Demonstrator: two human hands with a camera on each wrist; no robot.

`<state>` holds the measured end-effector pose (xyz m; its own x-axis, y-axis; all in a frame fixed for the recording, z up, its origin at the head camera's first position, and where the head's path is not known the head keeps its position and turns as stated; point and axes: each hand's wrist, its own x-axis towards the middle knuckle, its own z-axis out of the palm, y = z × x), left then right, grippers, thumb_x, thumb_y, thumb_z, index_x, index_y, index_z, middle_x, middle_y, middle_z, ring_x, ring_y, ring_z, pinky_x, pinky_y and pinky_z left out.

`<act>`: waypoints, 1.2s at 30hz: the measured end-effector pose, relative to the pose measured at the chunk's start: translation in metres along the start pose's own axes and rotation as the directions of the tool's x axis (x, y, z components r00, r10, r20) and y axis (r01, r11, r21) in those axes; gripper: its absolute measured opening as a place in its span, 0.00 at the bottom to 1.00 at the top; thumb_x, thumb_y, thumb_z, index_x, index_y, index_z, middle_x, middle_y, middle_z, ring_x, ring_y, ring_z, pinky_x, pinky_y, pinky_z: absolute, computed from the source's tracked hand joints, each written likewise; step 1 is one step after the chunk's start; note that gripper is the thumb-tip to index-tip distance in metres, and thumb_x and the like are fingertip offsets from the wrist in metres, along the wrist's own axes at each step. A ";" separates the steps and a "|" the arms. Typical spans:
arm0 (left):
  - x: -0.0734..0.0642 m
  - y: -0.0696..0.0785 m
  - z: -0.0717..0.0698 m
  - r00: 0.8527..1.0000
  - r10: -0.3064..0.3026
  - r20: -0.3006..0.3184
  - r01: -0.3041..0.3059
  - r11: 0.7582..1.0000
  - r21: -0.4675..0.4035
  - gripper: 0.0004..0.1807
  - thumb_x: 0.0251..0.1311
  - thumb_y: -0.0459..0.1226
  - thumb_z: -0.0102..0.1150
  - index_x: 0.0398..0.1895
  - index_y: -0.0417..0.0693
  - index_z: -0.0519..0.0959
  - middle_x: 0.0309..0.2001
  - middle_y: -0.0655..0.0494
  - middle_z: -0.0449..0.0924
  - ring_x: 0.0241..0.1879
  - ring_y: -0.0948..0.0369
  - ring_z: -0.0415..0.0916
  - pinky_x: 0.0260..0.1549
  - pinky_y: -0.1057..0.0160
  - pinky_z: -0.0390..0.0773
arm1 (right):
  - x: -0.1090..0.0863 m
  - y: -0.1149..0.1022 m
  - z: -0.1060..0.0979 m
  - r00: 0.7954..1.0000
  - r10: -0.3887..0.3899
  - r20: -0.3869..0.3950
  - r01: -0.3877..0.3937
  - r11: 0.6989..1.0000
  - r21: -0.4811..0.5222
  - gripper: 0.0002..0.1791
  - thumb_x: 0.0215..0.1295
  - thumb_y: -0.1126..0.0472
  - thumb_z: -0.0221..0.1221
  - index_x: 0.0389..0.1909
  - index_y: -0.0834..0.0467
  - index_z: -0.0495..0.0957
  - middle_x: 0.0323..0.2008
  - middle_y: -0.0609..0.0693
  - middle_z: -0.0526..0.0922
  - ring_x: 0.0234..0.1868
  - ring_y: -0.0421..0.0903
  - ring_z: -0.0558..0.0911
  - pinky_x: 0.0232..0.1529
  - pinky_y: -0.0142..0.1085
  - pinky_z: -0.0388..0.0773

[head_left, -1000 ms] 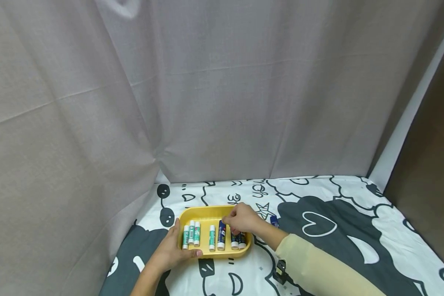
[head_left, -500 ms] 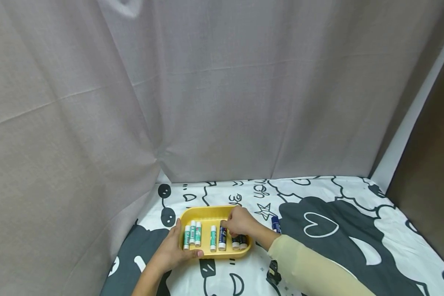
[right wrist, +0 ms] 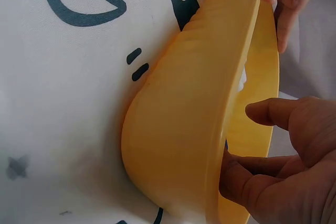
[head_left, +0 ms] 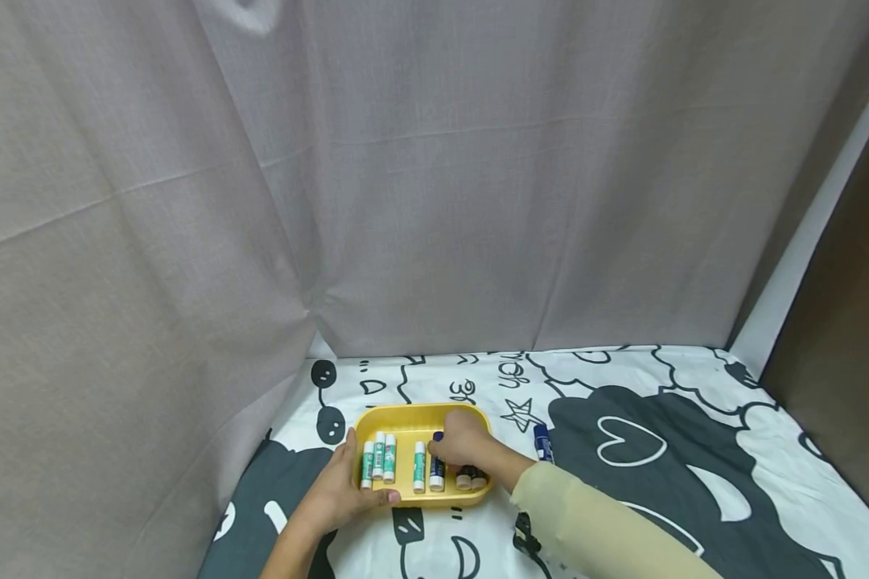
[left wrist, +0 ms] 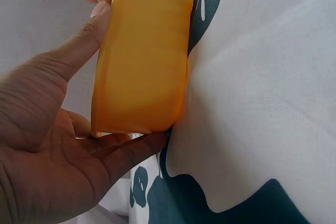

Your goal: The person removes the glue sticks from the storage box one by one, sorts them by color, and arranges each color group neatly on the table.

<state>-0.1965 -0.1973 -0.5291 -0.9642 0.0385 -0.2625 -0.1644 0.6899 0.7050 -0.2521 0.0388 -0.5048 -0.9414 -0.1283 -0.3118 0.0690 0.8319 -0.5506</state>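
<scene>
A yellow tray (head_left: 384, 412) lies on the patterned cloth. My left hand (head_left: 340, 486) grips its left end, thumb on the front rim and fingers along the side. Several green-and-white glue sticks (head_left: 389, 460) stand in a row in the tray, one set apart from the rest. Beside it is a dark blue glue stick (head_left: 437, 474), and further right two dark sticks (head_left: 464, 482) show mainly their pale ends. My right hand (head_left: 467, 441) reaches into the tray over the blue stick; in the right wrist view its thumb is spread from the fingers, whose tips are hidden behind the rim.
Another blue stick (head_left: 543, 444) lies on the cloth (head_left: 376, 374) just right of the tray, close to the right forearm. A grey curtain (head_left: 434, 201) hangs behind, and a brown panel (head_left: 840, 322) stands at the right.
My right hand has lowered slightly over the blue stick and dark sticks, and its forearm has shifted left. My left hand keeps its grip on the tray, which stays in place.
</scene>
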 end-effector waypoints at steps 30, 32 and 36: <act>-0.002 -0.002 -0.003 0.999 0.038 -0.009 -0.038 0.999 -0.028 0.83 0.43 0.52 0.93 0.91 0.37 0.41 0.86 0.28 0.54 0.83 0.31 0.61 0.81 0.30 0.64 | 0.007 -0.015 0.029 0.999 0.021 -0.044 -0.019 0.999 0.041 0.10 0.79 0.61 0.66 0.39 0.64 0.82 0.29 0.54 0.80 0.28 0.48 0.83 0.30 0.38 0.86; -0.002 -0.002 -0.003 0.999 0.037 -0.010 -0.037 0.999 -0.030 0.83 0.43 0.52 0.94 0.91 0.37 0.41 0.86 0.28 0.54 0.83 0.31 0.61 0.81 0.30 0.64 | 0.007 -0.015 0.030 0.999 0.029 -0.043 -0.027 0.999 0.041 0.09 0.79 0.62 0.65 0.39 0.64 0.82 0.29 0.54 0.80 0.29 0.48 0.83 0.30 0.38 0.87; -0.002 -0.002 -0.002 1.000 0.027 -0.007 -0.027 0.999 -0.032 0.83 0.42 0.53 0.93 0.91 0.38 0.41 0.86 0.28 0.54 0.83 0.31 0.60 0.81 0.29 0.63 | 0.008 -0.014 0.030 0.998 0.043 -0.037 -0.041 0.997 0.059 0.07 0.78 0.63 0.65 0.42 0.65 0.82 0.30 0.54 0.80 0.30 0.49 0.83 0.33 0.39 0.88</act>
<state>-0.1942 -0.2001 -0.5285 -0.9696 0.0518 -0.2390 -0.1451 0.6651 0.7325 -0.2503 0.0103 -0.5226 -0.9491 -0.0724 -0.3065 0.1268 0.8030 -0.5824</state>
